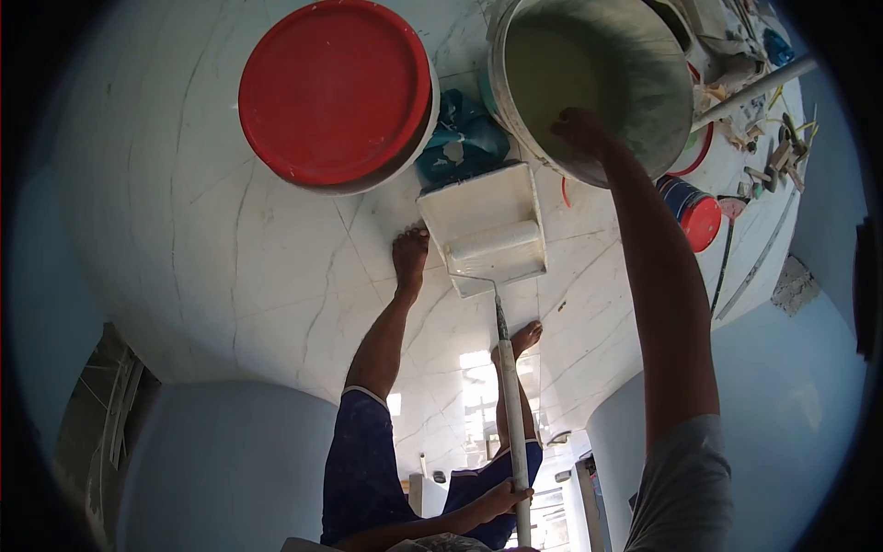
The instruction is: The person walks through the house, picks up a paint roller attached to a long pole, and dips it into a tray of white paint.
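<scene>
My left hand (504, 499) is wrapped around the long white pole (515, 414) of a paint roller, low in the head view near my body. The roller's white sleeve (494, 241) lies in a paint tray (474, 204) on the floor, coated with white paint. My right hand (581, 132) reaches inside a large white bucket (499, 78) of cloudy greenish liquid (561, 64). Its fingers look loosely bent and apart, with nothing visible in them; the fingertips are dark and hard to make out.
A large bucket with a red lid (336, 87) stands left of the tray. A teal plastic bag (463, 138) lies between the buckets. At right are a small dark can with a red lid (702, 224), another pole (756, 92) and scattered debris (786, 152). My bare feet flank the tray.
</scene>
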Tool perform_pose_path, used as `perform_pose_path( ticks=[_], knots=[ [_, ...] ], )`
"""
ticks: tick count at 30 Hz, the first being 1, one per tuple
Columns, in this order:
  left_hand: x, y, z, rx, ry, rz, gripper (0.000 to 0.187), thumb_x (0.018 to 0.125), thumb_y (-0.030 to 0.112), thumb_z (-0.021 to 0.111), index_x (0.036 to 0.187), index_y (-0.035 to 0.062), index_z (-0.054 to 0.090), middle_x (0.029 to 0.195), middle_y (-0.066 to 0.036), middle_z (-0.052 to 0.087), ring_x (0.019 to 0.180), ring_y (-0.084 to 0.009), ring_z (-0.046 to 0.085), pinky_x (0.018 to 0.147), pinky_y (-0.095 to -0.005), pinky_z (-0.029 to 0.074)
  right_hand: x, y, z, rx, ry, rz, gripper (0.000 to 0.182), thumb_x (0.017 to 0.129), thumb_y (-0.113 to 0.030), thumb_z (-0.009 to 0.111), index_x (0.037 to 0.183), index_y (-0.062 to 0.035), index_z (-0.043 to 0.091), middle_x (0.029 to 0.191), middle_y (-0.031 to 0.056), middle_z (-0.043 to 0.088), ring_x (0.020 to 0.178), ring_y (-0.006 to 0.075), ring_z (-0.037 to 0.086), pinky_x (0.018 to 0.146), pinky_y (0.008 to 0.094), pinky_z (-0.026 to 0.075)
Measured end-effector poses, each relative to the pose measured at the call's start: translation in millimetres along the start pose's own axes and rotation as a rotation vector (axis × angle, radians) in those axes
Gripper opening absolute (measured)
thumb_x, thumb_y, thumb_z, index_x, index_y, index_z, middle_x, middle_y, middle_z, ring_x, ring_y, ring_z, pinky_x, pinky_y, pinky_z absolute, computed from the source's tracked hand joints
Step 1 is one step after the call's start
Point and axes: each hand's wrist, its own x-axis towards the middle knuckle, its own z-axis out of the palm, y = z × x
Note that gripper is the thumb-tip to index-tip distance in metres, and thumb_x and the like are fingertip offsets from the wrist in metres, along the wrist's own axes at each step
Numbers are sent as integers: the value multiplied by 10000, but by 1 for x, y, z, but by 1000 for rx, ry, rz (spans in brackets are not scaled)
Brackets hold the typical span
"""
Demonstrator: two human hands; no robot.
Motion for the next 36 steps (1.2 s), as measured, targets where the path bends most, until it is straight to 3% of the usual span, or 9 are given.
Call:
perform_pose_path(
  ticks=[3,6,8,11,16,21,26,33,36],
  knots=[
    [2,-1,2,10,-23,-13,97,813,104,418,755,69,486,690,-75,517,641,-226,516,581,-354,420,21,25,13,123,180,-189,330,782,-296,491,850,2,616,919,208,582,897,368,543,825,417,413],
    [2,-1,-2,-16,7,-8,82,809,103,424,766,70,485,688,-75,518,639,-228,517,585,-352,423,41,44,31,-79,250,-363,308,798,-289,500,758,-4,609,782,181,600,732,303,585,657,381,459],
    [2,-3,1,-9,-8,-8,80,809,105,425,773,69,486,685,-76,518,640,-229,518,589,-352,424,20,18,-1,922,-218,211,307,826,-284,494,647,-40,549,603,86,536,476,166,497,431,300,385],
    [2,-3,1,-4,-22,-14,80,807,111,429,776,69,490,685,-79,519,642,-232,520,595,-352,426,-6,4,-24,1256,-56,289,343,846,-295,485,567,-101,437,492,-12,400,362,70,319,339,233,234],
    [1,-4,5,-23,26,-10,90,802,118,438,760,69,501,689,-87,524,641,-235,523,596,-348,428,-76,-38,-106,1453,-232,304,343,848,-278,492,565,-124,377,457,-23,352,342,71,309,325,218,236],
    [-1,-3,6,-27,0,-36,83,795,113,446,750,71,501,680,-85,521,626,-236,519,587,-346,430,-161,-81,-93,1423,-343,182,383,824,-290,534,525,-106,380,427,-12,319,346,83,323,315,226,229],
    [-3,-2,8,-31,47,-34,82,798,111,441,754,68,495,687,-82,519,636,-233,516,589,-347,428,-169,-111,34,1357,-400,363,399,839,-323,516,571,-30,486,492,49,455,382,124,433,362,254,354],
    [-6,0,14,-72,-18,-70,109,819,112,412,779,54,495,732,-96,522,691,-243,509,658,-360,417,-160,-142,206,1442,-153,507,384,862,-292,469,631,11,521,522,78,511,435,146,517,409,258,426],
    [-7,0,17,-117,0,-85,137,835,122,388,787,49,495,746,-102,521,715,-250,504,680,-363,409,-168,-144,235,1200,43,485,370,863,-266,472,652,29,545,554,105,552,474,180,552,460,285,445]
  ],
)
